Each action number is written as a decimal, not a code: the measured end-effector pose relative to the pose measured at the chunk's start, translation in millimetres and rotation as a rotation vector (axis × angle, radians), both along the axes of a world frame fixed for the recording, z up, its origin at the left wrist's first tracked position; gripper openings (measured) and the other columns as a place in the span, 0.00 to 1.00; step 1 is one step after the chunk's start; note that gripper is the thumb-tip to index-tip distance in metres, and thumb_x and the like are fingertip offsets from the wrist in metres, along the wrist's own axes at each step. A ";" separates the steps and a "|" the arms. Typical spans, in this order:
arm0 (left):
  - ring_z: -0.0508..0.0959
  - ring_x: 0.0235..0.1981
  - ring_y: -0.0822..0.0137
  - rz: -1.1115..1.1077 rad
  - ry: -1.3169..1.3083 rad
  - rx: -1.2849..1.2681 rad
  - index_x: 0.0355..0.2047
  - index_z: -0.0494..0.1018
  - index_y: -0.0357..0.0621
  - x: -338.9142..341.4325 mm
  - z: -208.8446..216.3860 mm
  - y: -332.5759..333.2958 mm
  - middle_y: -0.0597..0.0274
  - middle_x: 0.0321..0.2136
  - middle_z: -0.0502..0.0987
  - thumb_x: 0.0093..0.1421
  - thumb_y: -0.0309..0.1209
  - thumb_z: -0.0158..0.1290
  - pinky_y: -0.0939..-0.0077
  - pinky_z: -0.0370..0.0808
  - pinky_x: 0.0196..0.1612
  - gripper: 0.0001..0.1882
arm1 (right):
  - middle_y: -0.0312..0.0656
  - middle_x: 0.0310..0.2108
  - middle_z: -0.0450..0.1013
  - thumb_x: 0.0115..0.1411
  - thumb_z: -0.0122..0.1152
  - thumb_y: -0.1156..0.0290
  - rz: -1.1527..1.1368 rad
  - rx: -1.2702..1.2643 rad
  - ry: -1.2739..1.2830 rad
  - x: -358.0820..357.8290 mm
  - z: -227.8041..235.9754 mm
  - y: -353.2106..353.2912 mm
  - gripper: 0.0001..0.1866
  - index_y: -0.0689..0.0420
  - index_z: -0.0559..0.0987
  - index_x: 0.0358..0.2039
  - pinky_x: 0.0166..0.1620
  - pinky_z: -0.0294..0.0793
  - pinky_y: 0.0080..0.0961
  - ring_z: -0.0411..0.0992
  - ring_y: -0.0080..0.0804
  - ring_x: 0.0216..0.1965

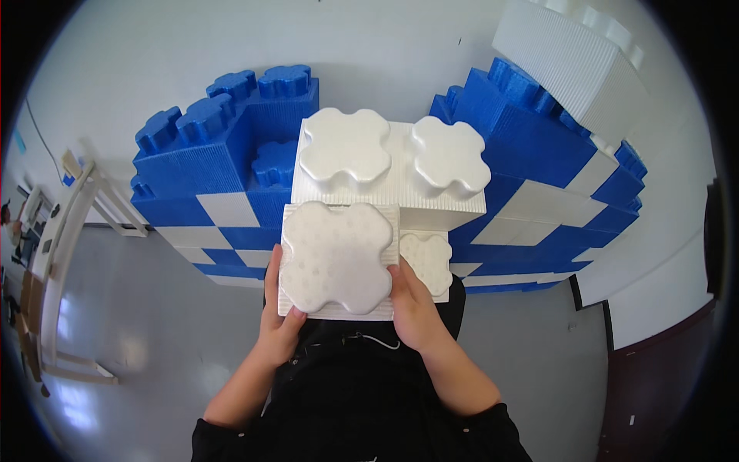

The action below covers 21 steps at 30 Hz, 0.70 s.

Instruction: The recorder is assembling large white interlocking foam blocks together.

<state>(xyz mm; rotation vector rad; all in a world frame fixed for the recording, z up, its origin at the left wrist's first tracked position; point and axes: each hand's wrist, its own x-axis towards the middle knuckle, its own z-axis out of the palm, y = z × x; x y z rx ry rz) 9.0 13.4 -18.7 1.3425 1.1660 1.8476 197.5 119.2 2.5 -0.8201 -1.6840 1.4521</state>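
Observation:
A square white foam building block (335, 258) with one four-lobed stud sits between my two hands in front of my body. My left hand (279, 319) grips its left side, thumb at the near left corner. On the opposite side, my right hand (416, 308) presses against the block's edge with the thumb toward the stud. Just beyond it stands a longer white block (399, 158) with two studs on top. Another white block (427, 262) shows lower down, beside my right hand and partly covered by the held one. Whether the held block touches those two, I cannot tell.
A stepped wall of blue blocks (188, 165) with white ones rises on the left. A taller blue and white stack (531, 146) stands on the right, topped by a tilted-looking large white block (570, 65). A white frame (50, 308) is at the far left.

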 end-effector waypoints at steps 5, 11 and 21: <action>0.57 0.67 0.46 0.132 0.448 0.090 0.67 0.51 0.34 -9.6 61.8 -6.1 0.41 0.66 0.55 0.58 0.44 0.56 0.55 0.54 0.67 0.44 | 0.62 0.56 0.64 0.62 0.56 0.68 -0.226 0.587 -0.131 12.4 50.6 -5.6 0.26 0.70 0.67 0.57 0.56 0.66 0.37 0.66 0.53 0.55; 0.61 0.64 0.37 0.433 1.196 0.044 0.59 0.67 0.36 22.7 107.9 13.4 0.39 0.61 0.63 0.49 0.38 0.58 0.46 0.60 0.63 0.37 | 0.61 0.64 0.55 0.61 0.53 0.67 -0.067 1.018 -0.211 -13.3 72.4 5.4 0.29 0.61 0.66 0.62 0.65 0.48 0.59 0.55 0.65 0.64; 0.64 0.62 0.36 0.478 1.196 0.091 0.53 0.74 0.36 22.0 89.4 25.3 0.39 0.58 0.68 0.47 0.33 0.55 0.47 0.66 0.60 0.30 | 0.61 0.62 0.59 0.62 0.46 0.73 -0.006 0.850 -0.048 -24.5 52.1 11.6 0.26 0.67 0.67 0.61 0.64 0.57 0.40 0.60 0.55 0.62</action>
